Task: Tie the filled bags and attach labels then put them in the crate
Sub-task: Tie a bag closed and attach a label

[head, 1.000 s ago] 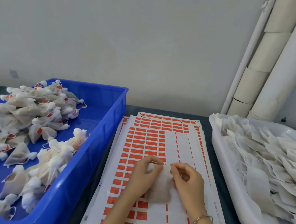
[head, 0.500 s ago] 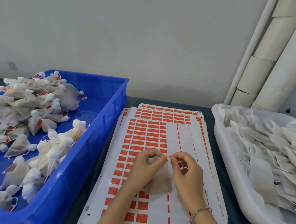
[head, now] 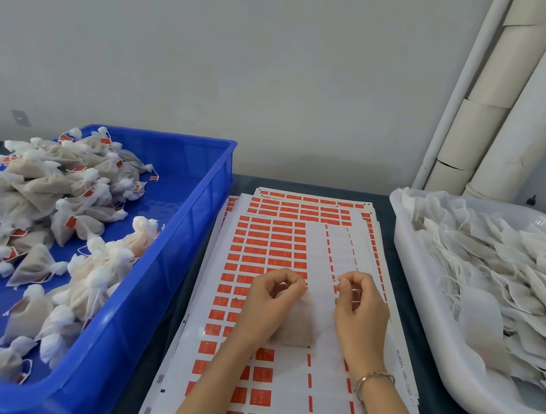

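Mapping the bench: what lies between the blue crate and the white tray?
Head view: stacked label sheets; on them the left hand holds a bag, the right hand pinches its string.

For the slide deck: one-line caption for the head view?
Left hand pinches a filled bag over label sheets while right hand pinches its string, between blue crate and white tray.

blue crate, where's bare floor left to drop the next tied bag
In the blue crate, bare floor shows in the far right corner, between the big heap of tied bags and the right wall, and in a strip at the near left. Crowded: the left half, and the smaller cluster against the right wall.
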Tool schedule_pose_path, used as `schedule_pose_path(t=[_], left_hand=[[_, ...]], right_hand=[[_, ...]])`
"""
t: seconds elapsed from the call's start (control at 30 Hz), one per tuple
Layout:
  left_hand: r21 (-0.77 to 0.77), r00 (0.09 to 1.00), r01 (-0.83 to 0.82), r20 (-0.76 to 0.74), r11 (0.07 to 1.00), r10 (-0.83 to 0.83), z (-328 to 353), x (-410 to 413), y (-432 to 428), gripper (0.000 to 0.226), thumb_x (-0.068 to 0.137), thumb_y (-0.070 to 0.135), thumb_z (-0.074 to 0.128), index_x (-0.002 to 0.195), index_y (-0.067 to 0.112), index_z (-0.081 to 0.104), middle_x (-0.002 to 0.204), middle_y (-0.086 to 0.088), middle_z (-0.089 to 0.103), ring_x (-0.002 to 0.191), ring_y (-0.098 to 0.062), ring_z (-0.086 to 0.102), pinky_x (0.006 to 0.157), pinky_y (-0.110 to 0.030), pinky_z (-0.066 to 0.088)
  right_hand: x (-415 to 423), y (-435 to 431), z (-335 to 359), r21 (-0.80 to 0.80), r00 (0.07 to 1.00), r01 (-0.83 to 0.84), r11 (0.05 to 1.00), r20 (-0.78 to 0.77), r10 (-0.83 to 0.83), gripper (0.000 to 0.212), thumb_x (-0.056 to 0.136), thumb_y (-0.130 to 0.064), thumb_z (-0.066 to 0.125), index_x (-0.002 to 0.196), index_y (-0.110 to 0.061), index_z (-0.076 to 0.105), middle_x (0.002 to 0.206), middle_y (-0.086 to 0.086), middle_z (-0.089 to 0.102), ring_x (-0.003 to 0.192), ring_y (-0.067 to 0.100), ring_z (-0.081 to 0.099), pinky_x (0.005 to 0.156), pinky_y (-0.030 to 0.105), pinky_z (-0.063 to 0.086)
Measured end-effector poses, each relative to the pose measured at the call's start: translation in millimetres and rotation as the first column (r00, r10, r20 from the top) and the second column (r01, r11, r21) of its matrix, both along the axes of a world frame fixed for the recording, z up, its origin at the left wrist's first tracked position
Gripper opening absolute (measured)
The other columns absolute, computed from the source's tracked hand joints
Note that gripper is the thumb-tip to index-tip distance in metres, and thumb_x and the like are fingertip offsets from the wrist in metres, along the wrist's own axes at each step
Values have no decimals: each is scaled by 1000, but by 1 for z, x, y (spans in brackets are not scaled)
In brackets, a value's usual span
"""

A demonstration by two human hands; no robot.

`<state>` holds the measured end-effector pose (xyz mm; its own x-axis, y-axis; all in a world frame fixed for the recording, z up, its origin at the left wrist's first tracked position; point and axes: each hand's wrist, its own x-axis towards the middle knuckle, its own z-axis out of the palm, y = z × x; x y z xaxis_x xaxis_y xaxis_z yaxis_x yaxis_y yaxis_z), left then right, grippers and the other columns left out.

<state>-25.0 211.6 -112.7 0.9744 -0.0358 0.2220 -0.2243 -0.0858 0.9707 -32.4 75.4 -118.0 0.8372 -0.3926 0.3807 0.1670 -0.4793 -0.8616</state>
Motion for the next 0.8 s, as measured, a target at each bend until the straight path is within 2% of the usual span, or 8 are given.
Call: schedule_pose_path(t=[0.1, 0.17, 0.23, 0.33, 0.53, 0.7, 0.77, 0.8], left_hand=[[45, 997, 57, -52, 997, -55, 0, 2, 0, 19, 95, 20, 57, 79, 23, 66, 82, 12, 68, 86, -1, 60, 70, -8, 45], [55, 972, 96, -219, 994, -82, 0, 3, -1, 12, 97, 29, 52, 91, 31, 63, 87, 23, 66, 89, 2, 59, 73, -15, 46], [-60, 914, 122, -382, 991, -136, 3, 6, 0, 18, 98, 30, 49, 105, 27, 64, 96, 12, 66, 98, -12, 61, 86, -33, 53], [-92, 899, 301, -304, 949, -315, 3, 1, 6, 39, 94, 41, 40, 111, 18, 67, 99, -11, 67, 104, -36, 60, 99, -47, 48], [-389, 662, 496, -409, 776, -628, 5, -1, 11, 41, 100, 35, 40, 124, 5, 54, 102, -11, 61, 94, -22, 61, 93, -41, 49], [-591, 628, 430, -348, 683, -696, 7, 1, 11, 30, 93, 25, 48, 119, 9, 49, 90, -7, 65, 84, -17, 63, 87, -34, 51], [-623, 684, 364, -326, 692, -653, 5, 3, 12, 33, 90, 24, 51, 118, 8, 51, 89, -9, 65, 82, -18, 63, 84, -34, 52], [-618, 722, 338, -313, 710, -617, 5, 3, 12, 34, 89, 25, 51, 117, 7, 52, 88, -9, 65, 81, -19, 64, 82, -33, 52]], right_hand=[[1, -1, 0, 51, 999, 2, 999, -33, 0, 5, 94, -16, 56, 90, -19, 57, 82, -9, 64, 71, 8, 62, 62, 9, 43], [-2, -5, 3, 242, 993, -78, 967, -68, 97, 8, 95, -22, 53, 91, -17, 59, 75, -6, 68, 64, 15, 66, 58, 15, 51], [-5, -10, 10, 535, 969, -183, 825, -45, 244, 15, 97, -25, 51, 95, -14, 61, 77, 2, 71, 66, 18, 68, 60, 20, 55], [-6, -16, 20, 798, 946, -240, 553, 63, 319, 17, 93, -24, 55, 98, -11, 64, 84, 11, 72, 75, 23, 71, 65, 24, 56], [-5, -27, 19, 925, 925, -316, 212, 250, 285, 17, 90, -19, 59, 101, -8, 67, 90, 11, 71, 84, 20, 71, 71, 26, 57], [-2, -30, 16, 938, 936, -292, 187, 240, 256, 18, 89, -20, 61, 100, -8, 67, 89, 10, 72, 84, 19, 71, 69, 25, 57], [0, -30, 14, 942, 957, -225, 250, 166, 237, 16, 92, -21, 59, 98, -9, 67, 86, 9, 72, 81, 19, 72, 67, 26, 57], [0, -29, 12, 922, 967, -184, 340, 109, 230, 15, 93, -22, 57, 94, -10, 67, 83, 8, 72, 78, 18, 71, 65, 25, 57]])
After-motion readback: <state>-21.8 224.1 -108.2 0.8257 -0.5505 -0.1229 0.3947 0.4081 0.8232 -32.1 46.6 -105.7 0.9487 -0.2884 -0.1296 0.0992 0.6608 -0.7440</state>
